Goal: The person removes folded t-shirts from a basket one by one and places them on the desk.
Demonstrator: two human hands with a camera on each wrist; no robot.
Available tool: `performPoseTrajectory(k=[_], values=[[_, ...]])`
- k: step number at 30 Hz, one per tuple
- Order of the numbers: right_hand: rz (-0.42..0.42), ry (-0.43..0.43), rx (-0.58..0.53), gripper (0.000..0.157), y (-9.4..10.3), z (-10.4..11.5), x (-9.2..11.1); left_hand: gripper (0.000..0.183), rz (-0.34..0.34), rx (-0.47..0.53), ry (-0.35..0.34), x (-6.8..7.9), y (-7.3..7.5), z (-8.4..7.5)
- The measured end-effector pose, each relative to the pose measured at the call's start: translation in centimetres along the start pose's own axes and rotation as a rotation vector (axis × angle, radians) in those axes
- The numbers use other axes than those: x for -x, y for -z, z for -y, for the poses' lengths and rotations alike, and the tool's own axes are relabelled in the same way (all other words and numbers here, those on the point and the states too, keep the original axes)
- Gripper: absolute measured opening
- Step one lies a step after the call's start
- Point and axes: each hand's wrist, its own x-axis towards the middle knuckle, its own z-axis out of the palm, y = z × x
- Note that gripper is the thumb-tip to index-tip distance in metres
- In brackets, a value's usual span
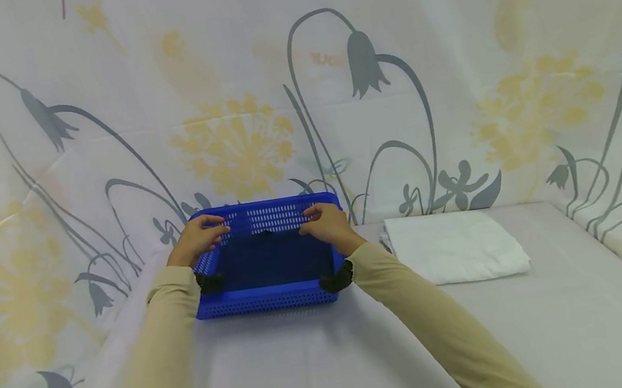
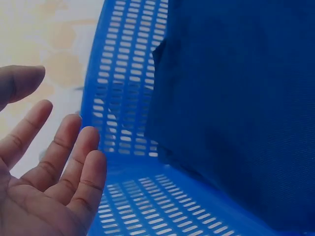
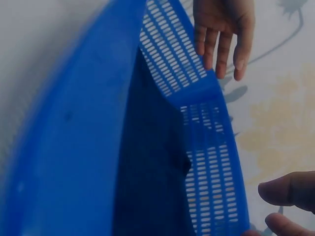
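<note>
A blue plastic basket (image 1: 267, 300) with slotted walls stands on the table. Inside it lies a folded dark navy cloth (image 1: 274, 261), its top face flat. Above the basket's left side is my left hand (image 1: 199, 239), with thumb and fingers apart and nothing held; the left wrist view shows its relaxed fingers (image 2: 66, 140) beside the slotted wall. My right hand (image 1: 330, 223) hovers over the right side, its thumb (image 3: 285, 191) separated from the nearest finger. Only part of that hand appears in the right wrist view, and nothing is seen in its grasp.
To the basket's right, a folded white cloth (image 1: 456, 245) lies on the pale table covering (image 1: 314, 370). A flower-printed curtain (image 1: 241, 62) hangs behind and at both sides. Dark bands (image 1: 336, 278) circle both wrists.
</note>
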Motion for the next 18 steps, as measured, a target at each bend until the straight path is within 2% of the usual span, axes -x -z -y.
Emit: performPoseTrajectory(k=[4,8,11,18], values=[[-0.002,-0.022,0.036,0.049,-0.5,-0.1,-0.6,0.052,0.007,-0.018,0.051,-0.4,-0.1,0.6],[0.026,-0.054,0.054,0.054,-1.0,-0.3,-0.9,0.055,0.051,-0.033,0.125,-0.9,-0.2,1.3],[0.057,-0.077,0.035,0.058,-1.2,-0.5,-1.1,0.058,0.088,-0.016,0.165,-1.1,-0.1,1.7],[0.082,-0.109,0.000,0.066,-1.7,-0.9,-1.7,0.061,0.086,0.066,0.256,-1.8,0.2,2.9]])
